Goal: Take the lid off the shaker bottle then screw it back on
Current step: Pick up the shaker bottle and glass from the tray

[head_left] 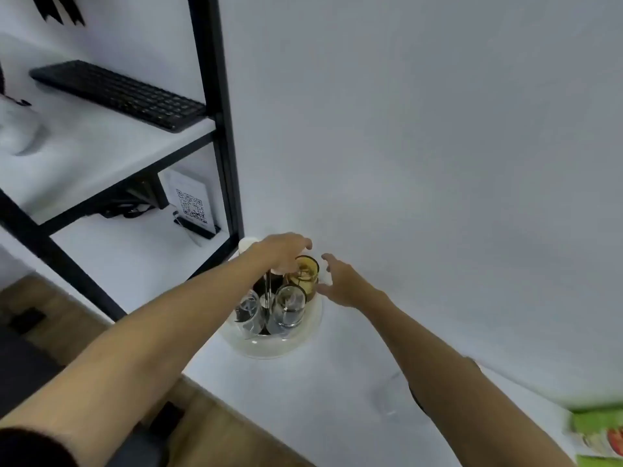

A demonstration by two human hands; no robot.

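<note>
At the far left a black keyboard lies on a white shelf of a black-framed rack, with a QR-code card on the level below. On the white bench just right of the rack stands a round white caddy holding several glass bottles. The left forearm stretches out long and straight across the bench edge; the left hand, palm down with fingers curled, rests over the top of the amber shaker bottle at the caddy's far side, though whether it grips the lid I cannot tell. The right hand reaches in from the right, fingers spread wide, just beside the bottle's wall, holding nothing.
</note>
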